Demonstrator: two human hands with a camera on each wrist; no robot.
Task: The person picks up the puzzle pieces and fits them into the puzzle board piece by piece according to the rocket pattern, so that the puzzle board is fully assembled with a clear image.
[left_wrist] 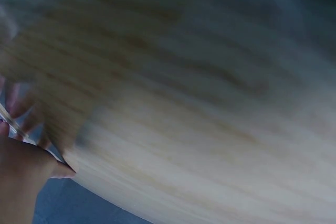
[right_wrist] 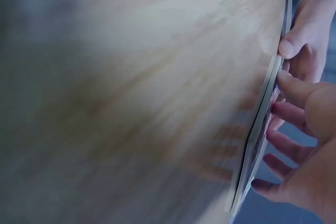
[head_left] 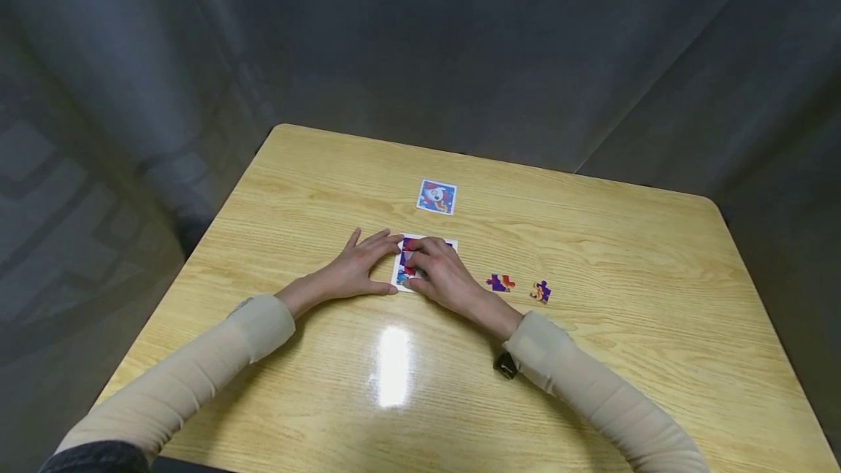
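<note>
A small jigsaw puzzle in a white-bordered frame lies flat on the table, its purple, red and blue picture partly covered. My left hand rests at its left side, thumb and fingers spread, with the tips of thumb and forefinger right at the white border. Over the puzzle lies my right hand, its spread, slightly bent fingertips pressing on the picture. In the right wrist view the right hand touches the thin puzzle edge, with the left hand beyond it. Much of the puzzle is hidden under the right hand.
Loose purple and orange-red jigsaw pieces lie right of the right hand, with another piece farther right. A square picture card with a white figure lies behind the puzzle. Dark curtains surround the wooden table.
</note>
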